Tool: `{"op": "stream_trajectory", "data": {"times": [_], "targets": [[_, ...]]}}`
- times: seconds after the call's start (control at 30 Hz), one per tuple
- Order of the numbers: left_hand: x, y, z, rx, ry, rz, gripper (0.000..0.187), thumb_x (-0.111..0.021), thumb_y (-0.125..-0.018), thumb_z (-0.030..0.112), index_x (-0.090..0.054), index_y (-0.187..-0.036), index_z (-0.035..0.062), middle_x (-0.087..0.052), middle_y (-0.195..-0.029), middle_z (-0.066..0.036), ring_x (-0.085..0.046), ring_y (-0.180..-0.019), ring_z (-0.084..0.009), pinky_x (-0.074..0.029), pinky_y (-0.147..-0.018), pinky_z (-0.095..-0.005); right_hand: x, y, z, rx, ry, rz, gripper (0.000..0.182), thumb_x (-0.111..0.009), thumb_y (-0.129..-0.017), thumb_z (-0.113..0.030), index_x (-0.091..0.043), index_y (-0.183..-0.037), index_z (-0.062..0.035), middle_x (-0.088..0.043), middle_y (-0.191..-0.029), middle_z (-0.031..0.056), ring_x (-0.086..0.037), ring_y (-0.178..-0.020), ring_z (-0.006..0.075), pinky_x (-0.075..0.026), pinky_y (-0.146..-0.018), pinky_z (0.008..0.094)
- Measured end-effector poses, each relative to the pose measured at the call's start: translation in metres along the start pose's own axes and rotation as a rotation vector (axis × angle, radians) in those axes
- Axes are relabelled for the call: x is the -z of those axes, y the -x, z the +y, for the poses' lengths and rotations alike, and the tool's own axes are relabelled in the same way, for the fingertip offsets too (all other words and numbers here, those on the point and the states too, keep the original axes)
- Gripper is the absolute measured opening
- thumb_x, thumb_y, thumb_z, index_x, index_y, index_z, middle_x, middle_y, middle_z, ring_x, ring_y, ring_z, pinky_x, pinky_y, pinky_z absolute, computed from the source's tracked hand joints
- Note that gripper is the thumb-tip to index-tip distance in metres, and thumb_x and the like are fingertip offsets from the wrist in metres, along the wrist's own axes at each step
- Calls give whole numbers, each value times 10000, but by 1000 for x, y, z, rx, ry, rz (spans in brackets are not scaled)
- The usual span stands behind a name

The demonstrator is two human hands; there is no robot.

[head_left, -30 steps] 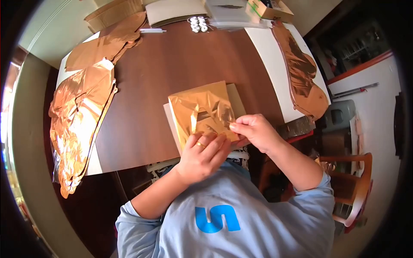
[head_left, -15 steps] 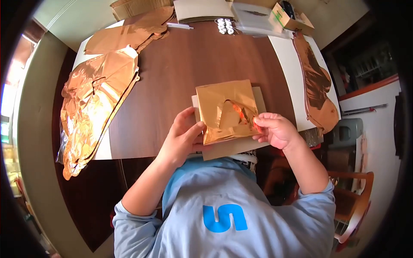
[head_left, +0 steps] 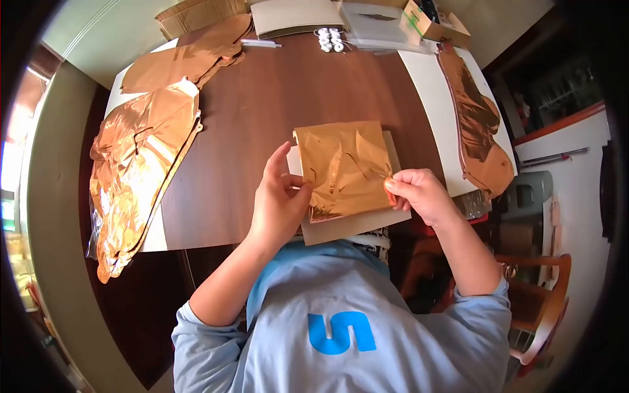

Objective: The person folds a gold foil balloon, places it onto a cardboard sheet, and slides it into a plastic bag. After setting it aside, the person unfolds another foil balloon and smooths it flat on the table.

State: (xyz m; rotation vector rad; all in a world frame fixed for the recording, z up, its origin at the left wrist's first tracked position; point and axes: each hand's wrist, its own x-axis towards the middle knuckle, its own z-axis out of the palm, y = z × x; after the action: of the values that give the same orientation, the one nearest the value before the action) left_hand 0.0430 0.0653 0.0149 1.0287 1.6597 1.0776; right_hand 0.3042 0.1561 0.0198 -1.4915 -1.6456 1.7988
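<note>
A folded square of copper-coloured foil (head_left: pixel 354 147) lies on a piece of grey-brown cardboard (head_left: pixel 357 227) at the table's near edge. Its surface is creased, with dark curved marks in the middle. At the left edge, my left hand (head_left: pixel 280 200) pinches the foil between thumb and a bent finger, while its index finger points up. My right hand (head_left: pixel 422 195) grips the right edge with thumb and forefinger, where a bit of foil shines orange. Its other fingers are curled and partly hidden.
Large copper foil sheets (head_left: pixel 141 157) cover the table's left side, with more foil (head_left: pixel 183 59) behind. Another foil piece (head_left: pixel 475 118) lies at right. Small white spools (head_left: pixel 329 40), white sticks (head_left: pixel 261 44), clear plastic (head_left: pixel 380 26) and an open box (head_left: pixel 436 25) stand at the back.
The foil's front has flattened, and the raised fold near its middle is lower. My left index finger has straightened upward. My right hand stays at the right edge, slightly turned.
</note>
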Motion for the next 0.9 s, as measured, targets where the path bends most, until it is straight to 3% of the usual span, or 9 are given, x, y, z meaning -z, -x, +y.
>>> {"op": "stream_trajectory", "data": {"times": [0.07, 0.2, 0.23, 0.3, 0.4, 0.53, 0.7, 0.8, 0.9], "targets": [[-1, 1, -4, -54, -96, -2, 714, -641, -894, -8, -292, -1513, 58, -696, -877, -99, -673, -792, -143, -535, -732, -278, -5, 0, -2, 87, 107, 70, 268, -642, -951, -194, -676, -770, 1, -612, -651, 0, -523, -553, 73, -440, -530, 273], [-5, 3, -4, -141, -206, -8, 702, -630, -899, -3, -306, -1515, 89, -696, -876, -104, -688, -801, -169, -547, -766, -310, -11, 3, 3, 125, 316, 143, 244, -632, -955, -156, -673, -781, 11, -642, -675, -3, -524, -581, 52, -437, -546, 240], [-6, 3, -5, -167, -227, -9, 703, -621, -899, -9, -298, -1517, 80, -696, -870, -118, -693, -785, -201, -553, -754, -330, -15, 2, 9, 164, 273, 207, 191, -668, -921, -127, -677, -808, 26, -613, -600, 56, -534, -566, 71, -431, -527, 267], [-8, 3, -5, -221, -271, -6, 704, -604, -899, -20, -282, -1520, 61, -697, -859, -146, -703, -752, -265, -565, -731, -370, -21, 3, 14, 223, 262, 284, 119, -693, -899, -100, -668, -918, 15, -651, -652, 94, -593, -575, 119, -465, -548, 299], [-10, 4, -11, -237, -258, -2, 719, -616, -902, -18, -296, -1535, 102, -689, -863, -109, -701, -757, -192, -567, -708, -324, -28, 8, 13, 322, 390, 389, 189, -709, -879, -75, -626, -1033, -4, -671, -711, 128, -659, -613, 215, -499, -581, 347], [-13, 5, -15, -347, -289, 26, 722, -603, -890, -57, -291, -1530, 58, -655, -798, -142, -667, -682, -282, -552, -674, -390, -37, 9, 16, 415, 525, 453, 246, -705, -871, -68, -588, -1085, -29, -677, -767, 144, -675, -693, 319, -520, -629, 406], [-18, 4, -31, -573, -510, 122, 719, -598, -899, -54, -295, -1541, 58, -655, -828, -125, -655, -676, -248, -541, -681, -366, -50, 10, 24, 502, 638, 555, 311, -690, -885, -74, -566, -1169, -43, -688, -877, 153, -672, -757, 330, -523, -665, 427], [-22, 3, -34, -732, -644, 231, 692, -605, -888, -54, -317, -1515, -4, -649, -814, -122, -627, -682, -289, -509, -741, -406, -56, 10, 26, 555, 699, 625, 363, -668, -898, -67, -545, -1238, -34, -669, -864, 159, -650, -754, 341, -514, -673, 436], [-24, 5, -41, -717, -697, 237, 679, -616, -879, -49, -323, -1491, -54, -649, -810, -123, -605, -687, -307, -479, -783, -436, -62, 8, 30, 625, 825, 696, 397, -654, -896, -53, -541, -1275, -20, -645, -879, 151, -622, -763, 341, -503, -687, 446]]}}
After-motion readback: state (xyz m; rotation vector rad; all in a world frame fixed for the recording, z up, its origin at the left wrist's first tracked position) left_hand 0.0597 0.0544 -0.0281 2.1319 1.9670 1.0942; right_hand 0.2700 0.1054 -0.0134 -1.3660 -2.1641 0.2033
